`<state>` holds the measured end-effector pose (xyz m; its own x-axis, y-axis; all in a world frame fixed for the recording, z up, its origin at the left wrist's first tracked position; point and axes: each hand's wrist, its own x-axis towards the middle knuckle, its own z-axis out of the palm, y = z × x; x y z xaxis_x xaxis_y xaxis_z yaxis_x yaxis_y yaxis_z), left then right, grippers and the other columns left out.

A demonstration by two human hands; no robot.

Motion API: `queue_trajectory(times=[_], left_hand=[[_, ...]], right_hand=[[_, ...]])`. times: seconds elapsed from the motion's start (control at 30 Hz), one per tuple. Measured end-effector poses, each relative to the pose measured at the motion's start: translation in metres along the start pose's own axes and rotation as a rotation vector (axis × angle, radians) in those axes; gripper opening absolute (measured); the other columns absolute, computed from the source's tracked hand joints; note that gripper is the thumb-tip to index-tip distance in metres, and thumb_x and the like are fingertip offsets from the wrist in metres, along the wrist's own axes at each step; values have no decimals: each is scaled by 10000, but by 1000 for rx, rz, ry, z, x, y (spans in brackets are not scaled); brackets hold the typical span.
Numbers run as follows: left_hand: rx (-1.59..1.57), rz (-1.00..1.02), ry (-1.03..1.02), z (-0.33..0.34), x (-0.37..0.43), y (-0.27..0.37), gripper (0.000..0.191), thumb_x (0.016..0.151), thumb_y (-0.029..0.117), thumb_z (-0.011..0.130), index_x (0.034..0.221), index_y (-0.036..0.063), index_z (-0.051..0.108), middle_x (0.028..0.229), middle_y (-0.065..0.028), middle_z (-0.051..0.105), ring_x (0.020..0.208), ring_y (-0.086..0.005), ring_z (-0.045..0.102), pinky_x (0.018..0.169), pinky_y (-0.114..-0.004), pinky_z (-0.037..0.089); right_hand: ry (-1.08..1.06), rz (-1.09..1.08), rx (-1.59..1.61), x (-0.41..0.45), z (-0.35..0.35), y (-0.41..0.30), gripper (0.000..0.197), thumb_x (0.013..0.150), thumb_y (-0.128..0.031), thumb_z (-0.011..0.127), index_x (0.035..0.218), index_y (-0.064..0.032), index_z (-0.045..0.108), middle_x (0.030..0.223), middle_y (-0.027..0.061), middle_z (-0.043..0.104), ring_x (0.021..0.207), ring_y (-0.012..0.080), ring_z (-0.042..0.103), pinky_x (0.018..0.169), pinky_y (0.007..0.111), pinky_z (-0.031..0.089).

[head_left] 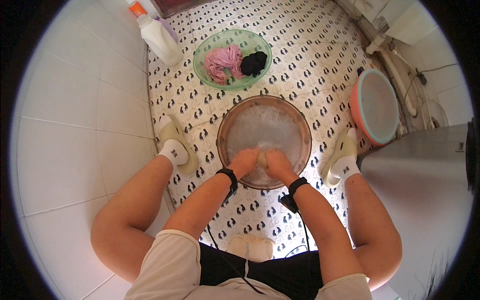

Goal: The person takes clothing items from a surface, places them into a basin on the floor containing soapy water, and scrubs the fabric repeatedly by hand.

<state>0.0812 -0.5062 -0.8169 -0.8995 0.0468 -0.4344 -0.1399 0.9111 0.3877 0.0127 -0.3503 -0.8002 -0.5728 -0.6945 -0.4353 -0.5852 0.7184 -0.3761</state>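
Note:
A round brown basin [306, 138] of cloudy, sudsy water stands on the patterned floor between my feet. Over the near part of its water, my left hand [245, 161] and my right hand [277, 164] are close together, fingers curled on a small light-coloured cloth [262, 160] between them. How much of the cloth lies under the water cannot be seen. Beyond the brown basin sits a translucent green basin [232, 87], holding a crumpled pink cloth [221, 62] and a bunched black cloth [254, 63].
A white plastic bottle [161, 43] and an orange-capped bottle [138, 9] stand by the left wall. An orange basin with a pale green rim [396, 108] leans at the right near pipes [393, 75]. Behind my hands is a small cream stool [250, 247]; a black cable hangs from each wrist strap.

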Motion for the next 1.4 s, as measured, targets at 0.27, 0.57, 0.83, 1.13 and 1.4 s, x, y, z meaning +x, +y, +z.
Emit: queue_trajectory(times=[0.27,0.57,0.83,1.13,1.4], left_hand=[[-76,58,89,-26,-8,9,431,767,130,749,1121,96,505,973,-197,666,943,-405,658,797,-486,534],[-82,72,226,-92,-30,4,693,714,210,850,1295,151,476,1096,-177,564,1012,-403,601,832,-463,516],[-126,125,325,-105,-42,-7,689,732,269,839,1334,200,513,1105,-165,528,991,-366,595,851,-431,505],[54,223,386,-87,-45,-37,586,735,325,845,1220,120,587,1142,-133,514,1071,-321,542,863,-398,483],[231,144,190,-56,-47,-32,680,691,336,862,1235,115,518,1141,-130,531,1147,-305,503,893,-404,470]], right_hand=[[246,-98,78,-12,-3,11,495,687,-137,757,1100,-36,503,1099,239,585,1012,435,583,868,482,491],[288,-118,241,-16,-75,18,531,686,-249,834,1049,-32,513,949,218,635,920,416,628,789,470,505],[366,-233,323,-21,-91,37,390,741,-229,822,934,-37,543,869,181,613,850,375,614,745,428,485],[584,-281,-14,-32,-71,27,362,767,-315,804,935,-53,620,947,138,587,933,341,599,796,427,498],[209,-213,-144,-36,-26,-4,434,726,-334,814,985,-70,587,985,124,573,970,339,573,833,432,487]])
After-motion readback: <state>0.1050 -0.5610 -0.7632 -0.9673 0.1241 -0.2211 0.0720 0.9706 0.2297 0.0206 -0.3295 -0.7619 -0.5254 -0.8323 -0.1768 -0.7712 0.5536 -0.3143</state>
